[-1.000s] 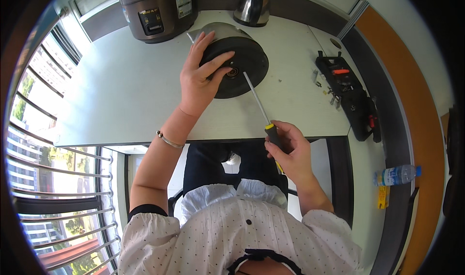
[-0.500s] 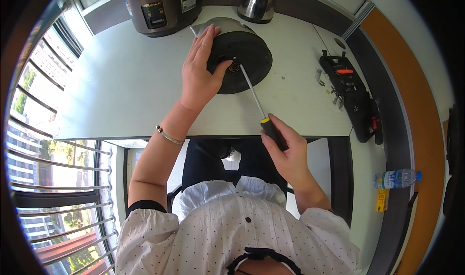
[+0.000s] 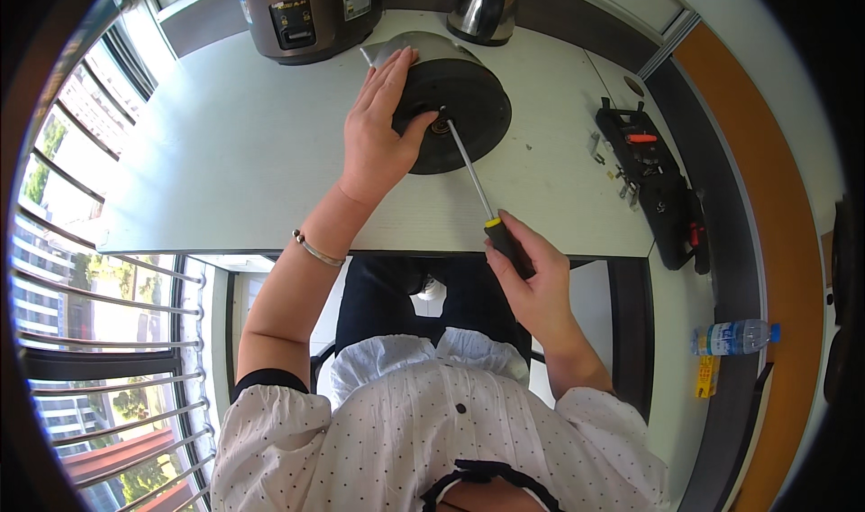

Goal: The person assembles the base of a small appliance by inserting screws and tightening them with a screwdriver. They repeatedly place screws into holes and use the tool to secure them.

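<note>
An electric kettle (image 3: 478,133) with a silvery body lies tipped on its side on the white table, its round black underside facing me. My left hand (image 3: 383,138) grips it from the left, fingers laid along the body and thumb on the underside near the central ring connector. In my right hand (image 3: 532,269) is a screwdriver (image 3: 470,165) with a black-and-yellow handle, fingers closed around it. Its shaft slants up and left, and the tip meets the underside just right of the connector. Whether the tip sits in a screw is too small to tell.
A brown rice cooker (image 3: 311,16) and another kettle (image 3: 484,7) stand along the table's back. On the right lies an open black tool case (image 3: 653,169) with small bits beside it. A water bottle (image 3: 734,338) and a yellow box (image 3: 707,377) are farther down the right side.
My hands, the kettle and the screwdriver keep nearly the same pose. The whole view has shifted very slightly.
</note>
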Demonstrator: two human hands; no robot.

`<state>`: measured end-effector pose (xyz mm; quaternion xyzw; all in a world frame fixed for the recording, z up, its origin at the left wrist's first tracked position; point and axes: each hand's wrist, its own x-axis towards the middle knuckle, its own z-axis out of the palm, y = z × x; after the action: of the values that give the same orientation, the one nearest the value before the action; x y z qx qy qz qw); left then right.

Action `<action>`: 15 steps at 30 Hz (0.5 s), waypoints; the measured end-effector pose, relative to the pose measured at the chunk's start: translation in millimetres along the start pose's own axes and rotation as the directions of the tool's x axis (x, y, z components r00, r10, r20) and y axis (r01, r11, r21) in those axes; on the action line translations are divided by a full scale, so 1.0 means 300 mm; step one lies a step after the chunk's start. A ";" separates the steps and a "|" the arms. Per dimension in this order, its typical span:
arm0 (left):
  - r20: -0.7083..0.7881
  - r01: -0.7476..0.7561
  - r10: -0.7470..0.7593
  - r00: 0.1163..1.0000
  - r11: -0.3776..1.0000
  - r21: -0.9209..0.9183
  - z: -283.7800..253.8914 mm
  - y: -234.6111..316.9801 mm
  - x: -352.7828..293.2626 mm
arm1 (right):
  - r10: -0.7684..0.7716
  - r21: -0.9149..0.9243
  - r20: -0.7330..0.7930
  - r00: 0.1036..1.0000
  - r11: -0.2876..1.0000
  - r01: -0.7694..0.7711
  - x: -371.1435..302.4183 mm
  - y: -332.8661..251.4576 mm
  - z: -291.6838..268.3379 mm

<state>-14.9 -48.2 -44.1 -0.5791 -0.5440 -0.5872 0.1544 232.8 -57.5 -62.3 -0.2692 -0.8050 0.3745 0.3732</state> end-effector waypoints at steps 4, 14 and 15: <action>-0.023 -0.039 0.041 0.999 0.998 0.054 0.000 0.001 0.003 | 0.019 0.007 0.005 1.000 1.000 -0.019 0.001 -0.001 -0.001; -0.017 -0.032 0.033 0.999 0.999 0.021 -0.010 -0.002 -0.002 | 0.162 0.175 0.066 0.985 0.970 -0.171 -0.002 -0.011 0.000; -0.017 -0.046 0.046 0.999 0.999 0.028 -0.010 0.000 0.002 | 0.178 0.211 0.086 0.980 0.958 -0.193 0.000 -0.017 -0.003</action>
<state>-16.7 -50.5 -42.9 -0.5841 -0.5371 -0.5812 0.1806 232.8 -59.9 -57.7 -0.2882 -0.7422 0.5027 0.3367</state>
